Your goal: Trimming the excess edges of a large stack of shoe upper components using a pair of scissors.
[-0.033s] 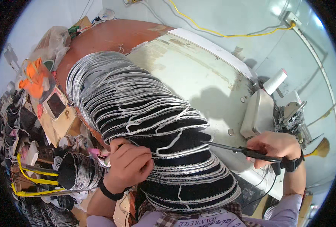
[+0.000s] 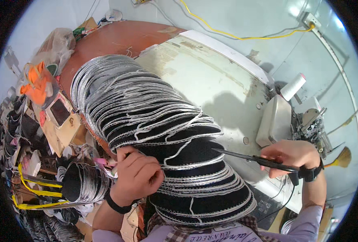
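A long, overlapping row of black fabric pieces with white stitched edges stretches from the back of the table towards my body. Loose white thread tails hang from several of them. My left hand is closed at the left edge of the row, its fingers pinching the edge of one piece; the fingertips are partly hidden. In my right hand are dark scissors, pointing left. Their tips lie over a black piece near its right end, and the blades look close together.
A sewing machine with a white thread cone stands at the right. Left of the table are a bundle of stitched pieces by a yellow-wrapped frame, and an orange item in a plastic bag. A yellow cable runs along the wall.
The scissors have shifted very slightly left. The thread tail and edge of the piece near the left hand lie a little differently; the left hand has barely moved.
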### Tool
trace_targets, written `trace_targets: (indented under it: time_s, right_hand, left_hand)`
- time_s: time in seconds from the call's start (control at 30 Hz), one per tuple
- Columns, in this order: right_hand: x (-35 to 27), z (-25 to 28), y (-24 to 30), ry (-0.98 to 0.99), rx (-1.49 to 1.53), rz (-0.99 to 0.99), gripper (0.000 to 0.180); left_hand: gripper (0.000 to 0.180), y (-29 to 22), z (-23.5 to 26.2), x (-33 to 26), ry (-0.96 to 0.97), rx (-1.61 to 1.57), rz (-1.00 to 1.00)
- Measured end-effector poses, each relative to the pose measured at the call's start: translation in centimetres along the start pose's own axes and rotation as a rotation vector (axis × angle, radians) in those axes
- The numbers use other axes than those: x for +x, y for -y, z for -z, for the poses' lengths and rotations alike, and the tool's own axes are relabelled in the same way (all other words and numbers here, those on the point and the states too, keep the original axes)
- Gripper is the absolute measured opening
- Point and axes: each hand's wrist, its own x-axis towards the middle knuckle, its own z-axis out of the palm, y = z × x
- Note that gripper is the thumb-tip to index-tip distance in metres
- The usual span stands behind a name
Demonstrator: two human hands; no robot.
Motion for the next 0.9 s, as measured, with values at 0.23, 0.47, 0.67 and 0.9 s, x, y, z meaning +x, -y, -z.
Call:
trace_targets:
  time_s: [0.23, 0.47, 0.67, 0.9]
  right_hand:
    - [11.5, -1.8, 3.2, -0.111, 0.01, 0.111, 0.077]
    - [3.9, 0.1, 1.6, -0.011, 0.014, 0.033, 0.053]
    - [4.8, 0.3, 2.0, 0.075, -0.021, 0.052, 0.066]
    - [11.3, -1.9, 4.5, -0.18, -0.14, 0.167, 0.074]
  left_hand:
    - [0.032, -1.1, -0.1, 0.7, -0.022, -0.081, 0.186]
    - [0.027, -0.5, 0.6, 0.5, 0.044, 0.148, 0.234]
    - [0.023, -0.4, 0.9, 1.1, -0.012, 0.053, 0.132]
    - [0.021, 0.3, 1.0, 0.6, 0.074, 0.041, 0.07]
